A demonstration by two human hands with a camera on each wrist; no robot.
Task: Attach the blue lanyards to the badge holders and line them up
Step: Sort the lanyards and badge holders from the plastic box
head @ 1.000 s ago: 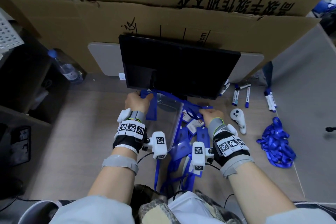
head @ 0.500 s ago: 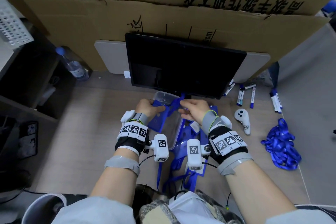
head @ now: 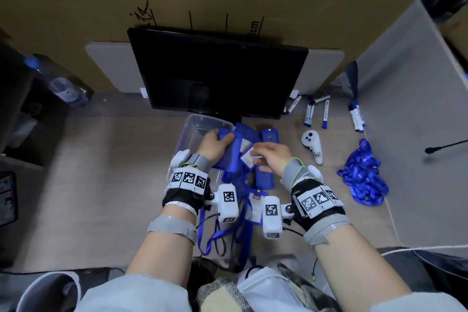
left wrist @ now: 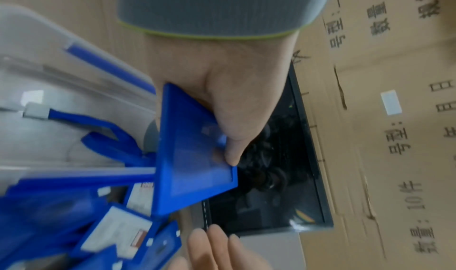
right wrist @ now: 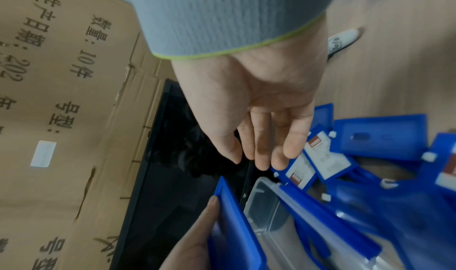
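the left hand [left wrist: 222,102] pinches a blue badge holder [left wrist: 192,157] over the clear plastic tub [head: 200,126]. the right hand [right wrist: 259,108], fingers straight and empty, hovers just above the heap of badge holders [head: 263,175]. loose blue lanyards [head: 362,175] lie well to its right, beyond a white controller [head: 312,145]. a black monitor [head: 217,78] stands just past both hands. motion blur hides the clips.

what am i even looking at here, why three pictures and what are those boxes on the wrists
No robot: a person works with bare hands, filmed by three cameras. The white boxes are wrist cameras; the wide picture comes from a head camera looking down at a desk. The left hand grips a blue badge holder, seen close in the left wrist view. The right hand is open, fingers straight, over more holders. On the desk: a clear box, a monitor, a lanyard pile, markers and a white controller.
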